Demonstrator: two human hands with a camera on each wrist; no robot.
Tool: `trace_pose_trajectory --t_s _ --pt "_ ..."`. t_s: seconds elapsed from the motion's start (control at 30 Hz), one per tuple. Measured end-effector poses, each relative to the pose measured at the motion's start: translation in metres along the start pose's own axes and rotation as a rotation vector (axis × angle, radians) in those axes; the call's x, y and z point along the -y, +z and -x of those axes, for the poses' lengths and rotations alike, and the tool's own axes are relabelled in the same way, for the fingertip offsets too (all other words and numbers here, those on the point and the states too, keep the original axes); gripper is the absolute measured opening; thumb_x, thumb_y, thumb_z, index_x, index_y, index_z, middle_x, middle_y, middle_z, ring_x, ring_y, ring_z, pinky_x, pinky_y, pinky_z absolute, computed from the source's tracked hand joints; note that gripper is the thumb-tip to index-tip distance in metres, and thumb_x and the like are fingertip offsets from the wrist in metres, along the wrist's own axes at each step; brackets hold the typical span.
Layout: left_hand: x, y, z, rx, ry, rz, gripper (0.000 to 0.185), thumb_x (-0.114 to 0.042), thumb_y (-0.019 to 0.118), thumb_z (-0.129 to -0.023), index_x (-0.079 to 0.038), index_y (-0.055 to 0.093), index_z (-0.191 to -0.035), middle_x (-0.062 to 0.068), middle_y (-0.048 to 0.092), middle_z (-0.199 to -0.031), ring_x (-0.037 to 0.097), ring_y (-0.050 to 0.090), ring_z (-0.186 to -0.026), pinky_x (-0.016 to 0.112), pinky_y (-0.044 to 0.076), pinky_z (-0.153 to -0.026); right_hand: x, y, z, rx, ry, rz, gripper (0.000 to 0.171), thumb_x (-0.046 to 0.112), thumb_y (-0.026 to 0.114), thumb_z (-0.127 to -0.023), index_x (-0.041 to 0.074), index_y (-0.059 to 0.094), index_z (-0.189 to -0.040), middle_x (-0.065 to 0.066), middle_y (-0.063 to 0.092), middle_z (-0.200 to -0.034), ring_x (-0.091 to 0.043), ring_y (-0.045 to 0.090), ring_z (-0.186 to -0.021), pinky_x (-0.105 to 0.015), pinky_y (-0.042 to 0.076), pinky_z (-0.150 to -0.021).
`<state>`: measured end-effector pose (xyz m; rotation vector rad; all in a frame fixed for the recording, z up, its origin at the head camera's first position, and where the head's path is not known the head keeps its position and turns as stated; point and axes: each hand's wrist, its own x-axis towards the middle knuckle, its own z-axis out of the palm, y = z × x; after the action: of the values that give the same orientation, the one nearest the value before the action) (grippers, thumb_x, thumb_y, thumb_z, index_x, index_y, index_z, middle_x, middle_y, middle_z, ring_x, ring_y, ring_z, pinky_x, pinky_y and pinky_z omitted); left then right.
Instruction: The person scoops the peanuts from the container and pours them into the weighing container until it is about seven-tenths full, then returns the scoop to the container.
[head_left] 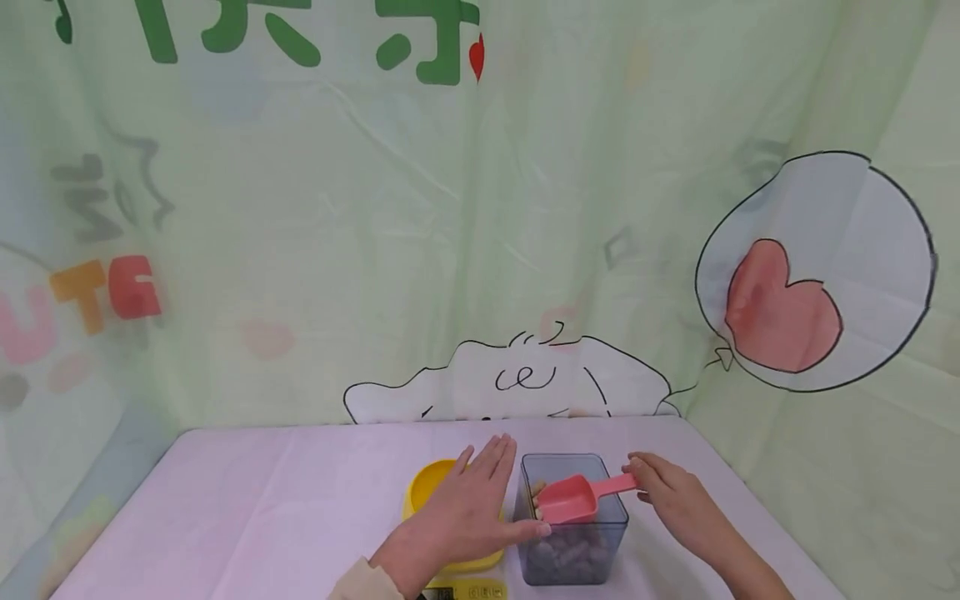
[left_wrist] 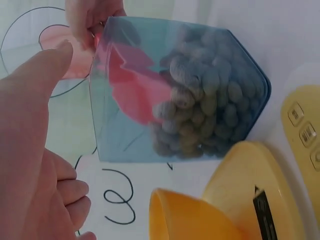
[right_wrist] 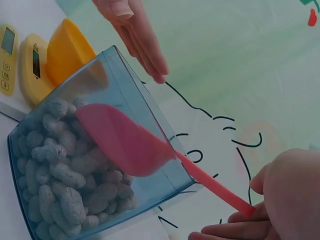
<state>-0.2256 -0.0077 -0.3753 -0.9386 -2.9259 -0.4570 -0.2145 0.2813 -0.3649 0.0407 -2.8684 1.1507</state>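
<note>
A pink scoop (head_left: 572,498) leans in a clear blue-tinted container (head_left: 617,533). Unshelled peanuts (right_wrist: 70,172) fill the container's lower part, and the scoop's bowl lies against them. My right hand (head_left: 681,502) pinches the end of the scoop's handle, just outside the right rim. On the other side, my left hand (head_left: 467,515) stretches its fingers out straight, palm toward the container, thumb overlapping the near left rim in the head view. The left hand holds nothing and partly hides a yellow bowl (head_left: 427,478) behind it.
The bowl stands on a yellow kitchen scale (head_left: 489,590) with a small display and buttons, left of the container. A pale pink cloth covers the table (head_left: 285,508). Printed curtains (head_left: 420,233) hang behind and at both sides.
</note>
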Motion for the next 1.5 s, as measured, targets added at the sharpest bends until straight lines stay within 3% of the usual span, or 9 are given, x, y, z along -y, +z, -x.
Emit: trace_pose_trajectory --t_s 0.13,0.43,0.83,1.1,1.2,1.5 --pt "-0.007 0.004 -0.005 0.026 -0.011 0.001 0.107 -0.085 0.036 -0.084 -0.010 0.018 -0.159 0.003 0.019 -0.167 0.018 0.021 -0.154 0.048 0.021 -0.125 -0.002 0.004 -0.002 0.005 0.035 -0.134 0.043 0.021 0.043 -0.107 -0.013 0.052 -0.131 -0.023 0.068 -0.117 -0.028 0.072 -0.100 -0.035 0.062 -0.081" --pt "-0.012 0.009 -0.017 0.061 -0.083 0.016 0.105 -0.083 0.044 -0.083 -0.012 0.023 -0.158 0.003 0.025 -0.165 0.020 0.026 -0.152 0.049 0.026 -0.123 0.000 0.005 -0.010 0.063 0.080 -0.250 0.042 0.024 0.050 -0.104 -0.012 0.059 -0.124 -0.017 0.074 -0.101 -0.024 0.074 -0.089 -0.033 0.062 -0.075" --pt "-0.021 0.006 -0.023 0.074 -0.104 0.012 0.102 -0.079 0.051 -0.083 -0.014 0.026 -0.158 0.002 0.028 -0.164 0.020 0.029 -0.151 0.047 0.030 -0.122 0.001 -0.014 -0.009 0.068 0.071 -0.265 0.039 0.019 0.048 -0.105 -0.012 0.057 -0.127 -0.017 0.073 -0.105 -0.025 0.074 -0.091 -0.033 0.062 -0.076" --pt "-0.021 0.007 -0.022 0.070 -0.097 0.018 0.102 -0.080 0.048 -0.084 -0.012 0.026 -0.158 0.004 0.027 -0.164 0.020 0.028 -0.152 0.045 0.029 -0.123 0.008 -0.022 -0.004 0.049 0.060 -0.285 0.040 0.020 0.050 -0.104 -0.012 0.058 -0.127 -0.015 0.074 -0.101 -0.025 0.075 -0.087 -0.031 0.062 -0.076" --pt "-0.021 0.008 -0.023 0.071 -0.103 0.024 0.102 -0.079 0.050 -0.083 -0.013 0.026 -0.158 0.003 0.027 -0.164 0.020 0.028 -0.151 0.045 0.029 -0.123 0.007 -0.025 -0.003 0.119 0.052 -0.365 0.043 0.023 0.051 -0.104 -0.013 0.056 -0.127 -0.015 0.075 -0.100 -0.025 0.075 -0.087 -0.032 0.062 -0.077" --pt "-0.022 0.010 -0.023 0.086 -0.113 0.042 0.102 -0.077 0.054 -0.082 -0.015 0.025 -0.158 0.001 0.027 -0.165 0.019 0.028 -0.151 0.045 0.029 -0.123 -0.003 -0.035 -0.003 0.470 0.018 -0.641 0.047 0.025 0.051 -0.104 -0.014 0.053 -0.129 -0.015 0.073 -0.110 -0.028 0.074 -0.100 -0.038 0.058 -0.089"
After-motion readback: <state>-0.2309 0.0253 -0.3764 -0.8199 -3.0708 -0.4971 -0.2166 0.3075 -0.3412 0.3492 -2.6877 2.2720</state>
